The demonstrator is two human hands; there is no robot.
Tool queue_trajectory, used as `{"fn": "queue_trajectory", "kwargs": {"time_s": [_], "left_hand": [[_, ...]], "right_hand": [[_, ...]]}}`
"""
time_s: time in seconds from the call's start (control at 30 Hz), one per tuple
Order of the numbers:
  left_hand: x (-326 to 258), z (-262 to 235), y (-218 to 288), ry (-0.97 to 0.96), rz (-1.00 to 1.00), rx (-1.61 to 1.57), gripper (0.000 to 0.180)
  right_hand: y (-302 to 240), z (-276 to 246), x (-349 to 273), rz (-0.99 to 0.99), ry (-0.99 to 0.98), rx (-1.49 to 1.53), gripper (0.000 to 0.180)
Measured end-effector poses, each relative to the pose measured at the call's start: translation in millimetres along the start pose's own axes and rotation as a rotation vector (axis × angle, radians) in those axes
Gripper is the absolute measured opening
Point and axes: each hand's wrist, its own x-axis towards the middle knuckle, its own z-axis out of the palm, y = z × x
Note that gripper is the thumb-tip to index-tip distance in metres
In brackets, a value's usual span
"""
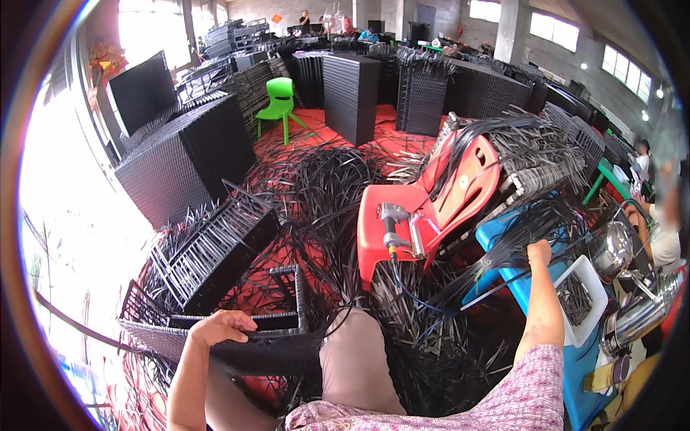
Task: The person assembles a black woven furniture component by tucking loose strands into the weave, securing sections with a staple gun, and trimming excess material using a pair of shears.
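Note:
My left hand (221, 328) rests over the near rim of a black woven frame (194, 342) lying across my lap. Its fingers are loosely bent, with a gap beside the thumb, and nothing shows between them. Stretched out to the right, my right hand (539, 253) is closed at a bundle of black plastic strips (535, 224) that lies over a blue table (507, 228). The fingertips there are partly hidden. On a red plastic chair (374, 208) between the hands and the stacks lies a staple gun (397, 228) with a blue air hose.
Loose strips (323, 179) cover much of the red floor. Black woven panels (194, 154) stand stacked at left and behind. A slatted frame (215, 251) leans near my left. A white tray (586, 327), metal pots (636, 316) and a seated person are at right. A green chair (277, 104) stands farther off.

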Motion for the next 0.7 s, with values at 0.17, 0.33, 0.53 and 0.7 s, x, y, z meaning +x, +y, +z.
{"fn": "queue_trajectory", "kwargs": {"time_s": [0.17,0.33,0.53,0.7], "left_hand": [[-2.8,0.0,6.6,0.002,-0.027,0.035,0.040],[29.4,9.7,4.4,-0.060,0.068,0.000,0.039],[13.1,-9.1,5.6,-0.082,0.042,0.073,0.042],[20.9,-11.2,18.8,-0.049,0.099,0.193,0.047]], "right_hand": [[-26.2,-16.5,-19.6,0.354,-0.219,0.333,0.004],[27.0,-46.6,56.2,0.471,0.036,0.810,0.011],[-10.8,-26.2,-29.2,0.461,0.160,1.064,0.014],[-49.1,-83.1,-64.1,0.249,-0.141,1.571,0.012]]}}
